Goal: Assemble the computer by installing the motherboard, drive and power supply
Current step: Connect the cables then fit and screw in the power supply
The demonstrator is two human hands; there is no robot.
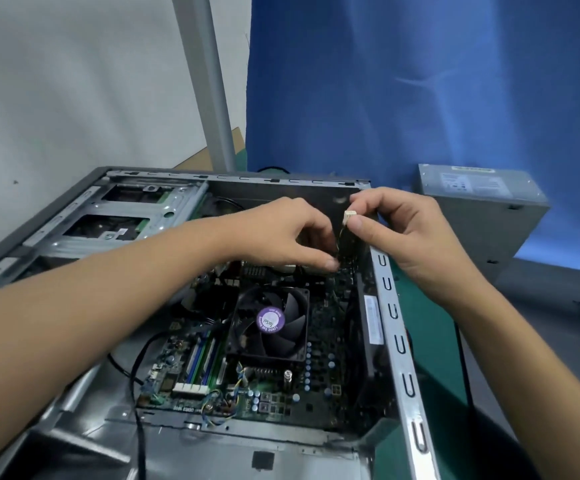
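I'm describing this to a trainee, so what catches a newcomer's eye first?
The right hand pinches a white plug over the open case, the left hand close beside it. Under them a black fan sits on the motherboard, and the power supply stands outside, far right.

Electronics repair workshop: green work mat (430, 327), blue backdrop (420, 81).

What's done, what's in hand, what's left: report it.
Done: the motherboard sits inside the case. In hand: the right hand pinches a small white connector, not yet plugged; the left hand reaches to its wire. Left: the power supply stands outside the case. The drive cage is too unclear to judge.
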